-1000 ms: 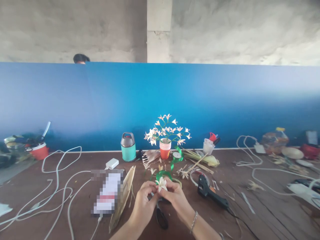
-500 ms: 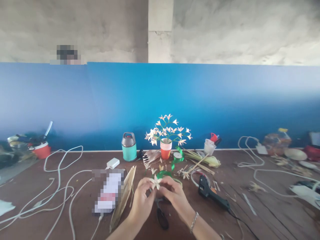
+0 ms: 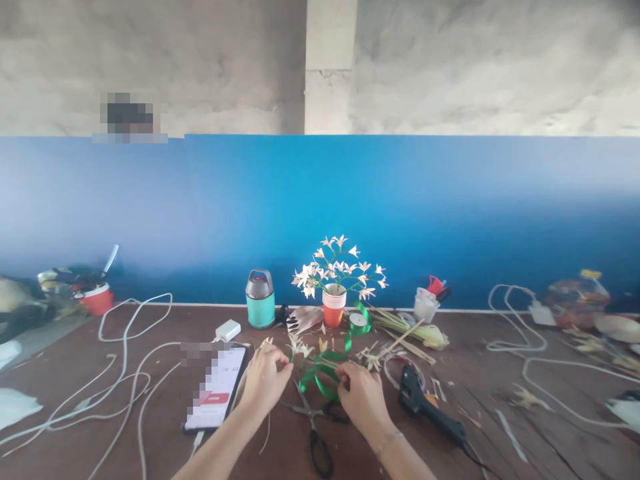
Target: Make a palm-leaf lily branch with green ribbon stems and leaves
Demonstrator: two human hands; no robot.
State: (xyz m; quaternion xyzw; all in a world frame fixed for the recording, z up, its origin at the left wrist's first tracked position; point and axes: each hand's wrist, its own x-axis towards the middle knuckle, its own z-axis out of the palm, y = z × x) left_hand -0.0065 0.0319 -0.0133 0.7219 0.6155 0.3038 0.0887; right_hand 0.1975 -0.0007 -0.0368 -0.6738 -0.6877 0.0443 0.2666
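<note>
The green ribbon [image 3: 326, 390] lies in a loose loop between your two hands, and it comes close beside the fingertips of your right hand [image 3: 366, 393], so this hand is the nearer one. Your right fingers are bent inward, but I cannot tell if they grip the ribbon. Your left hand [image 3: 265, 379] has thumb and forefinger close together, near the white flowers [image 3: 300, 348]; whether something is pinched there, I cannot tell. Nearer to you than the ribbon, the scissors [image 3: 312, 415] lie with blades spread, pointing away and to the left, one handle just beside your right hand
</note>
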